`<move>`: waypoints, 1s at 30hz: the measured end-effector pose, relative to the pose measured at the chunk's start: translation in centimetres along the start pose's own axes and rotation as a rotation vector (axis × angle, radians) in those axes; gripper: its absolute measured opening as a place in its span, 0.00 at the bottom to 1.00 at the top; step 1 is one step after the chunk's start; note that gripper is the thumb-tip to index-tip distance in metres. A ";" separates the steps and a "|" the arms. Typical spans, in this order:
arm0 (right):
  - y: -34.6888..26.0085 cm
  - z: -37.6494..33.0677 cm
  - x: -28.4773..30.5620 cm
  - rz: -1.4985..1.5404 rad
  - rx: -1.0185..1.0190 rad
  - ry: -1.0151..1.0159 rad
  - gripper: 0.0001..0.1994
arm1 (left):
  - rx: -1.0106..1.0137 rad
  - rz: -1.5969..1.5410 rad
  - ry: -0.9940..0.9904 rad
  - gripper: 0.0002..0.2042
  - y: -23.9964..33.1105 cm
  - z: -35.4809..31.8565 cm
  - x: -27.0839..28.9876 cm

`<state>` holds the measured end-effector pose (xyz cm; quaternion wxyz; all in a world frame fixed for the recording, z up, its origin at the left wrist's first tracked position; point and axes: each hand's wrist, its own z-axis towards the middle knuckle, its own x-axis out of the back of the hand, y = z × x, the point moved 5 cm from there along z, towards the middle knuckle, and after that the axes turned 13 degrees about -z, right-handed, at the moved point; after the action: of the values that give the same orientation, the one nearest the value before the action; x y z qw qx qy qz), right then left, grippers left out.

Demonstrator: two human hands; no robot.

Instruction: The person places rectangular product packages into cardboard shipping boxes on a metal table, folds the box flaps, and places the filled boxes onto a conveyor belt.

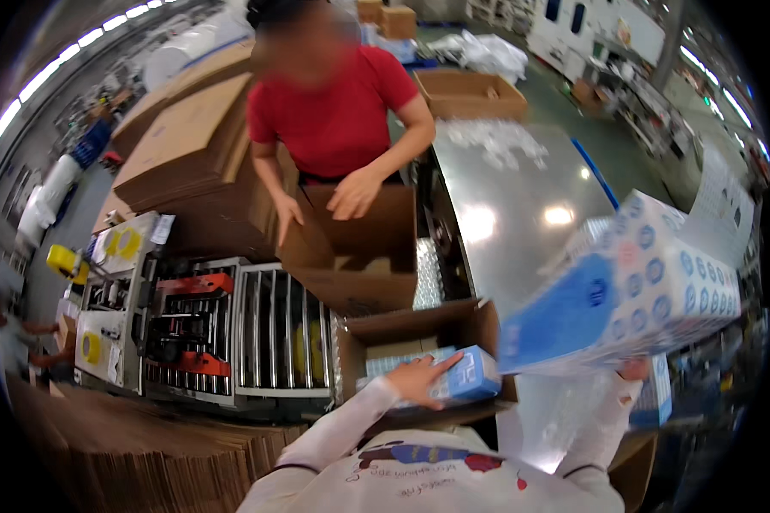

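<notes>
Your left hand [415,381] has its grip spread over the blue carton [481,376] in the near cardboard box [406,324]; right hand [633,369]'s under the patterned pack [612,291], can't tell how closed.

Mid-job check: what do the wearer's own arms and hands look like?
The left sleeve and right sleeve are long and whitish, each crossed by a thin dark band near the elbow. The left hand shows no glove. The right hand is mostly hidden, so its details can't be made out.
</notes>
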<state>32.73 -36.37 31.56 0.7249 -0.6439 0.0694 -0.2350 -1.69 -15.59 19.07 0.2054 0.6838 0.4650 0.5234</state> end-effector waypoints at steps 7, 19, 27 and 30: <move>3.4 7.0 -26.2 -0.811 0.733 -0.432 0.25 | 0.131 0.057 -0.329 0.42 -14.3 10.8 -13.9; 27.2 5.5 -33.2 -1.620 -0.264 -0.630 0.17 | 0.872 0.125 -0.103 0.60 -21.2 8.6 -7.1; 27.0 5.3 -30.3 -0.893 -0.207 -0.873 0.15 | 0.683 0.151 -0.312 0.62 -35.8 10.1 -13.9; 14.6 4.7 -21.1 -0.551 0.181 -0.291 0.14 | 0.724 0.292 -0.318 0.56 -36.2 10.2 -16.0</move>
<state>19.72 -22.23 14.00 0.6905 -0.5984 -0.2330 -0.3329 -8.01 -9.57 -20.85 -0.0552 0.8428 0.4798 0.2376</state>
